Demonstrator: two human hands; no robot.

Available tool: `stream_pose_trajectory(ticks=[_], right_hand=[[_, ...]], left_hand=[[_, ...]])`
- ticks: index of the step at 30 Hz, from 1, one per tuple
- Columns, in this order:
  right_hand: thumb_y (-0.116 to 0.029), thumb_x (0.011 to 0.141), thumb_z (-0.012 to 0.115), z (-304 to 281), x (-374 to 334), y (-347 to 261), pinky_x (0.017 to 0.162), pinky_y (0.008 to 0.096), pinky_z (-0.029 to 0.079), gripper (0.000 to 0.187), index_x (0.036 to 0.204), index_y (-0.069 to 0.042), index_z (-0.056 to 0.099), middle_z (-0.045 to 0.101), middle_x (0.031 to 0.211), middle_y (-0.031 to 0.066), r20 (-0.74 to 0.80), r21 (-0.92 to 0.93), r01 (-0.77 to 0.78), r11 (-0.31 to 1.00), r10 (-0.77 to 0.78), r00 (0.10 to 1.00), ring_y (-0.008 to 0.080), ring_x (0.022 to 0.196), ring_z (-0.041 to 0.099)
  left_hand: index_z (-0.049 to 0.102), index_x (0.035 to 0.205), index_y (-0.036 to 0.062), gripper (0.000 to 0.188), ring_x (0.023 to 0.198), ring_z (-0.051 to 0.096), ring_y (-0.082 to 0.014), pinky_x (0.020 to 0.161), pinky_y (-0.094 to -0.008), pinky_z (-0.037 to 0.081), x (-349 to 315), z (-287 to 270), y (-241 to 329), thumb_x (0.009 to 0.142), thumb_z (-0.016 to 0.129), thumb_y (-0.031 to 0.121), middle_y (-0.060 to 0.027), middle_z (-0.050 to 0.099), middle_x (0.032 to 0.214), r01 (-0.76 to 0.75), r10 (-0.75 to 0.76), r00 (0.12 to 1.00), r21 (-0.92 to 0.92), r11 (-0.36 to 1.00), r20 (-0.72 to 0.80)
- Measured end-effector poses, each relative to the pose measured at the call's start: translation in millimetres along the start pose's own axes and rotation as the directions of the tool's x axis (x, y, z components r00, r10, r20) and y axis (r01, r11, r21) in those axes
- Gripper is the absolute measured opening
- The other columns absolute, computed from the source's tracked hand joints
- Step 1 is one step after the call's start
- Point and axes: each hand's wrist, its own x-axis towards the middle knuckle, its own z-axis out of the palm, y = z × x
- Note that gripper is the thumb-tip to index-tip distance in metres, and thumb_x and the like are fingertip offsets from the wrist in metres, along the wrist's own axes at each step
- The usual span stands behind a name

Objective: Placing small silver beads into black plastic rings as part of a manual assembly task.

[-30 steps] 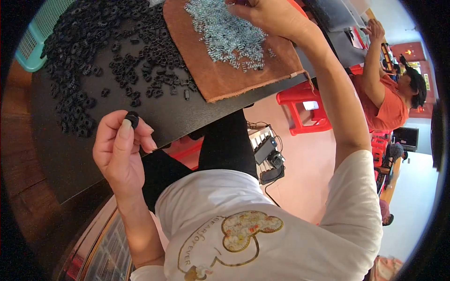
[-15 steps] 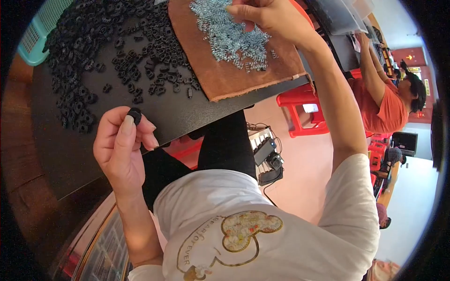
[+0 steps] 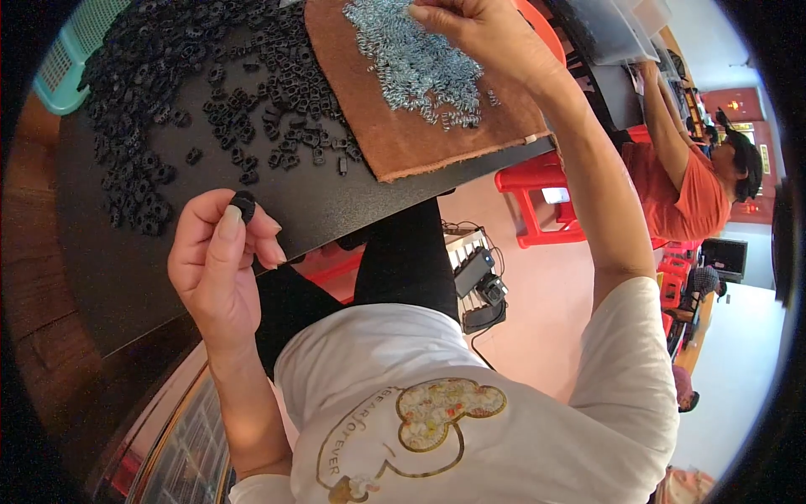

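My left hand (image 3: 220, 269) pinches a small black plastic part (image 3: 243, 204) between thumb and fingers, just off the near edge of the table. My right hand (image 3: 470, 29) reaches over a pile of small silvery coil springs (image 3: 411, 71) at the top of the view. Its thumb and fingers come together at the pile's far side, and what lies between them is too small to make out. Under the springs lies a brown cloth (image 3: 361, 109). To its left spreads a big heap of black plastic parts (image 3: 159, 76), like the one in my left hand.
The dark table (image 3: 277, 202) ends close to my lap. A green plastic basket (image 3: 71, 71) stands at the far left. Beyond the right table edge are a red stool (image 3: 537, 202) and clear plastic bins (image 3: 609, 29). A co-worker in an orange shirt (image 3: 676, 193) sits at the right.
My right hand has shifted slightly at the spring pile. My left hand keeps the black part in nearly the same place.
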Motion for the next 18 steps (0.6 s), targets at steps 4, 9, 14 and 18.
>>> stream_pose_trajectory(ticks=[4, 9, 14, 18], right_hand=[[-0.005, 0.09, 0.058, 5, -4, 4, 0.051, 0.0286, 0.04, 0.012, 0.082, 0.004, 0.06, 0.051, 0.06, 0.0009, -0.013, 0.124, -0.052, 0.991, 0.055, 0.998, 0.0095, 0.056, 0.046], [-0.006, 0.091, 0.058, 7, -5, 6, 0.053, 0.0264, 0.04, 0.013, 0.081, 0.002, 0.06, 0.051, 0.064, -0.001, -0.114, 0.24, 0.417, 0.877, -0.401, 0.909, 0.0074, 0.06, 0.046], [-0.017, 0.095, 0.06, 7, -10, -21, 0.051, 0.0252, 0.033, 0.026, 0.075, -0.002, 0.057, 0.043, 0.062, -0.005, 0.082, 0.349, -0.318, 0.881, 0.31, 0.947, 0.0049, 0.058, 0.037], [-0.019, 0.095, 0.06, 11, -11, -11, 0.051, 0.025, 0.031, 0.03, 0.071, -0.002, 0.055, 0.041, 0.061, -0.0058, 0.098, 0.335, -0.286, 0.898, 0.269, 0.958, 0.0052, 0.057, 0.035]], left_hand=[[0.056, 0.105, -0.0011, 0.018, 0.059, 0.056, -0.0108, 0.055, -0.0215, 0.044, 0, 0, -1, 0.097, 0.052, 0.015, -0.0111, 0.064, 0.082, 0.0, 0.0, 1.0, 0.003, 1.0, 0.005], [0.056, 0.105, -0.0011, 0.018, 0.059, 0.056, -0.0105, 0.055, -0.0216, 0.044, 1, 2, 0, 0.096, 0.053, 0.014, -0.0108, 0.064, 0.082, 0.004, -0.003, 1.0, 0.006, 1.0, -0.002], [0.057, 0.104, -0.001, 0.017, 0.059, 0.056, -0.0104, 0.055, -0.0215, 0.044, 2, 1, -3, 0.097, 0.054, 0.014, -0.01, 0.064, 0.082, 0.008, -0.007, 1.0, 0.025, 1.0, -0.013], [0.057, 0.104, -0.0008, 0.018, 0.059, 0.056, -0.0103, 0.055, -0.0216, 0.044, 0, 2, -4, 0.097, 0.054, 0.015, -0.0093, 0.064, 0.082, 0.018, -0.017, 1.0, 0.016, 1.0, -0.015]])
